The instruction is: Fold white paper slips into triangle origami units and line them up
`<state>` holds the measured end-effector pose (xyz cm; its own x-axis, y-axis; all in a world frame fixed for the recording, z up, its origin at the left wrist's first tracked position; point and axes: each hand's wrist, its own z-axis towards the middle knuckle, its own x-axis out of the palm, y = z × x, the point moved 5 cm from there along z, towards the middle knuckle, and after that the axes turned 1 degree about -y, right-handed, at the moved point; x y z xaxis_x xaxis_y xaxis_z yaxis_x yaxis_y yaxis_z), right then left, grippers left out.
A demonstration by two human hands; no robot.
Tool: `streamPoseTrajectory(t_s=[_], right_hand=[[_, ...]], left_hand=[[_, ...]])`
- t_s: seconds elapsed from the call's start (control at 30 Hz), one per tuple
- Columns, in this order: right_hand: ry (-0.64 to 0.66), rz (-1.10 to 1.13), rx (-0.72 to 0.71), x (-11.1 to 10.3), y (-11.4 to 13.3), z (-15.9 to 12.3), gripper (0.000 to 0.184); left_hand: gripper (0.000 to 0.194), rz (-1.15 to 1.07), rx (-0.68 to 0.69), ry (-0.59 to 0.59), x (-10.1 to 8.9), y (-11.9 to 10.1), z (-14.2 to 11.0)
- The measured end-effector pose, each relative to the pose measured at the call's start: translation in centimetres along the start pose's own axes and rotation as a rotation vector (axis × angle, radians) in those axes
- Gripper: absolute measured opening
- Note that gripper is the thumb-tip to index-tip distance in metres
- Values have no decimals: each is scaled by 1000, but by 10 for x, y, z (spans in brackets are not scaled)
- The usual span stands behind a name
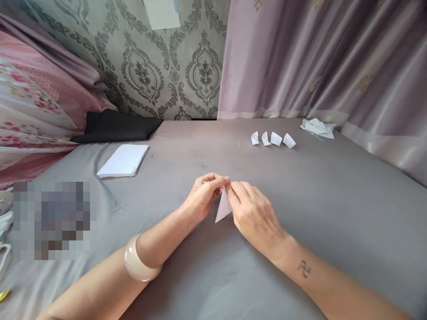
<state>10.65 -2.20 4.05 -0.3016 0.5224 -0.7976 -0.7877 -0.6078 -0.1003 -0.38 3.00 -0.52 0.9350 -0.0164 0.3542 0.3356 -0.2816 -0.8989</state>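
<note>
A small white folded paper triangle (223, 209) is held over the grey sheet (333, 213) in the middle of the view. My left hand (203, 195) pinches its top corner with fingers curled. My right hand (253, 213) is closed on the same piece from the right, fingertips meeting those of the left. A pale bangle (136, 266) circles my left wrist. Part of the paper is hidden behind my right fingers.
Several small folded paper pieces (272, 139) lie in a row farther back. A heap of paper scraps (317, 127) sits at the back right by the curtain. A stack of white sheets (124, 160) and a black cloth (116, 125) lie at the left.
</note>
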Motion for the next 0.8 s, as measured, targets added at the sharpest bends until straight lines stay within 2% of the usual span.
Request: streamPoseTrajectory(t_s=[0.07, 0.1, 0.17, 0.23, 0.3, 0.4, 0.67, 0.8], right_hand=[[-25, 208, 91, -2, -8, 0, 32], [-47, 369, 191, -3, -16, 0, 31], [-61, 741, 495, -1, -38, -2, 25], [43, 1067, 826, 9, -53, -7, 25], [214, 1306, 967, 18, -54, -9, 31], [335, 1452, 974, 24, -49, -8, 31], [282, 1384, 997, 22, -47, -8, 23], [264, 1336, 992, 25, -53, -9, 21]], left_hand=[[21, 2, -8, 11, -1, 0, 1], [20, 6, -8, 34, 0, 0, 0], [19, 28, 4, 86, 4, -4, -2], [20, 59, 42, 125, 8, -8, -4], [21, 88, 85, 143, 11, -11, -6], [22, 111, 128, 147, 12, -10, -7], [21, 136, 181, 81, 12, -9, -9], [21, 216, 185, 120, 14, -8, -9]])
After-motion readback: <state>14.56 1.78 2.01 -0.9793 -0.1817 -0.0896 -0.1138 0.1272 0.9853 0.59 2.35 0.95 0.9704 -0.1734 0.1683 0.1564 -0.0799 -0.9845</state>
